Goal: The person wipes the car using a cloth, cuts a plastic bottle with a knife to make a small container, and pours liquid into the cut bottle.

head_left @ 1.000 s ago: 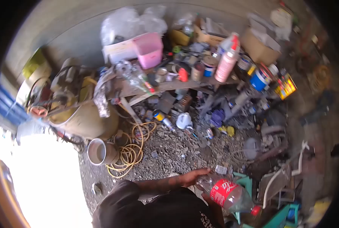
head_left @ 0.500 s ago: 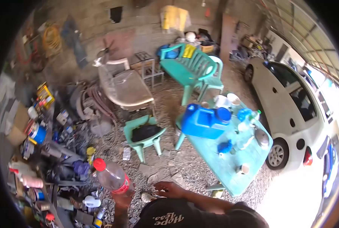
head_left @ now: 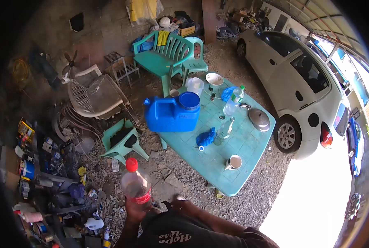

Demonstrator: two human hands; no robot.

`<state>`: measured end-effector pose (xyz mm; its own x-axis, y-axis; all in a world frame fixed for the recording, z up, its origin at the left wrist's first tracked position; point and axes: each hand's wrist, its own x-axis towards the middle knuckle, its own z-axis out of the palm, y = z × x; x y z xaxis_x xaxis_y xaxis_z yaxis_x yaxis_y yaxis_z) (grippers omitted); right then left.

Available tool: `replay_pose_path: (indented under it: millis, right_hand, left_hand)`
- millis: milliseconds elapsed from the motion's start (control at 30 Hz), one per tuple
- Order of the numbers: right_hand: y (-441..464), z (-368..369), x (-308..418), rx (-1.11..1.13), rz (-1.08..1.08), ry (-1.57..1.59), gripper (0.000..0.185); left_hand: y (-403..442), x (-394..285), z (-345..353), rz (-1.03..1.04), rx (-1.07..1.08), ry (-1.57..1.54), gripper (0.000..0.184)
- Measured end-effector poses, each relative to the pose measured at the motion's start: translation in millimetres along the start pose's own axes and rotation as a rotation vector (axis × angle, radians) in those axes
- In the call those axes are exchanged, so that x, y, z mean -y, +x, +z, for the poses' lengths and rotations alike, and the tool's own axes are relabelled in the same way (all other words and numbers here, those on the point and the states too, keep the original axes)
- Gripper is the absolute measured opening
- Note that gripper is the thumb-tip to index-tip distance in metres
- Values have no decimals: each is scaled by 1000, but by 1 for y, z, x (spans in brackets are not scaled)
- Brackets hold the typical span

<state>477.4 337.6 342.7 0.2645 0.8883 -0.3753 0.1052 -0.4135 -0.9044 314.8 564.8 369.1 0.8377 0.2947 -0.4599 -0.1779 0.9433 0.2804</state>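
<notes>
My left hand [head_left: 135, 211] is wrapped round the lower part of a large clear plastic soda bottle [head_left: 136, 184] with a red cap and red label. It is held upright, and some dark liquid or tint shows low inside. My right hand [head_left: 184, 206] is close to the raised hem of my dark printed shirt [head_left: 172, 227]; its fingers are partly hidden. To the right of the bottle stands a green plastic table [head_left: 201, 161]. On it are a blue jerrycan [head_left: 170, 118], a white mug [head_left: 234, 162], a clear glass bottle [head_left: 225, 132] and a crumpled blue bag [head_left: 206, 136].
Farther back on the table are a plastic bottle [head_left: 233, 102], a pot lid [head_left: 259, 118] and a bowl [head_left: 214, 79]. A small green stool [head_left: 120, 140] stands left of the table. Cluttered containers line the left side. A white car [head_left: 292, 78] is parked at the right.
My view has turned right, bringing the table nearer the middle. The bottle is still in my left hand and now more upright. My right hand has drawn in to my shirt hem.
</notes>
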Motion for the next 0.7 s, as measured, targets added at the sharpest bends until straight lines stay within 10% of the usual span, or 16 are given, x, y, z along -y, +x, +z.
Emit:
replay_pose_path:
  millis: [100,167,367,433,500,567,600,700]
  right_hand:
    - [4,-14,-34,109,-161,-115,39]
    - [4,-19,-31,138,-117,-189,41]
    - [0,-14,-49,174,-268,-162,40]
    - [-2,-11,-44,269,-164,-89,30]
    - [-3,-3,-41,271,-392,-412,23]
    - [-4,11,-54,405,-187,-470,24]
    - [6,11,-100,558,-490,-555,30]
    - [-34,31,-66,789,-114,-420,29]
  left_hand:
    - [-22,37,34,66,52,55,52]
    - [-56,56,79,481,-151,877,36]
    - [-79,74,55,483,-208,1140,31]
    - [-71,87,-23,223,-138,-126,43]
    - [-87,105,-60,840,-205,1405,57]
    - [-108,121,-58,432,-182,-258,60]
    - [-130,129,-60,483,-214,-253,61]
    - [-163,176,-92,667,-292,-322,62]
